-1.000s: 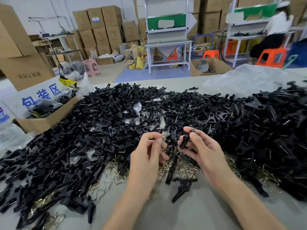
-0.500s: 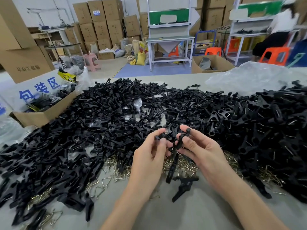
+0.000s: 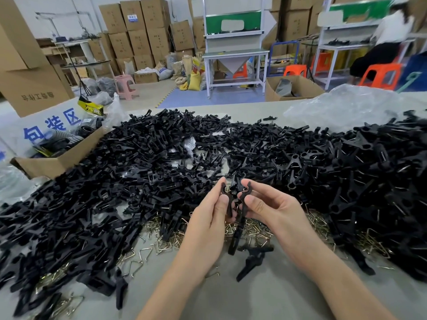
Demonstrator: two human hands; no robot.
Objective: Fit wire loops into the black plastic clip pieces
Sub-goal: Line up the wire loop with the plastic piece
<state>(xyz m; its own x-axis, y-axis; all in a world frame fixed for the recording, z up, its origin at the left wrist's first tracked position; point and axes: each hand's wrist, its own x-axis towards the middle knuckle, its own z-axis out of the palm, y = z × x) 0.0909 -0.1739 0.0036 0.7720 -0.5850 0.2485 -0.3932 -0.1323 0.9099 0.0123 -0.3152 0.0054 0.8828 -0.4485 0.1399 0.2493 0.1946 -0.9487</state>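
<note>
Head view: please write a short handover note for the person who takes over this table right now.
Left hand: pinches one black clip piece, held upright.
Right hand: pinches a second clip piece, upright, close beside the first, hooked tops facing each other.
Wire loops: loose on the table under and around the hands; none visible in either hand.
Heap of black pieces: spread across the table beyond the hands.
Done: two pieces are in hand, side by side.
Left: probably join them, fit a loop, then work through the heap.
</note>
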